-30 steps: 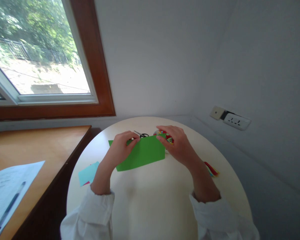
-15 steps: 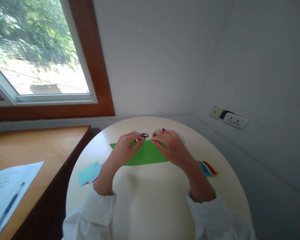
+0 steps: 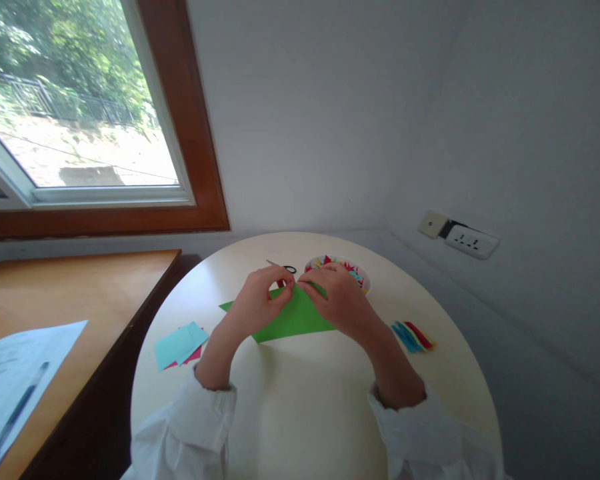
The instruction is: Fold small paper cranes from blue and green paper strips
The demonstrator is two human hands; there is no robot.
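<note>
A sheet of green paper [image 3: 297,315] is held up over the round table, tilted, its upper edge between my two hands. My left hand [image 3: 260,303] has thumb and forefinger closed together at the middle of that edge. Close beside it, my right hand [image 3: 341,300] pinches the same edge, its fingers bent over the paper. Scissors [image 3: 289,269] with black handles lie behind my left hand, partly covered by it. A small red patch shows by the left fingers; I cannot make out what it is.
Behind my right hand stands a clear bowl [image 3: 365,277] of small colourful paper pieces. Light-blue and pink paper squares [image 3: 180,345] lie left, coloured paper strips [image 3: 414,337] right. A wooden desk [image 3: 105,287] with written sheets and a pen [image 3: 17,412] adjoins on the left.
The green paper has tilted, its lower left corner dropping. My hands have drawn slightly closer together at the upper edge, and more of the bowl shows.
</note>
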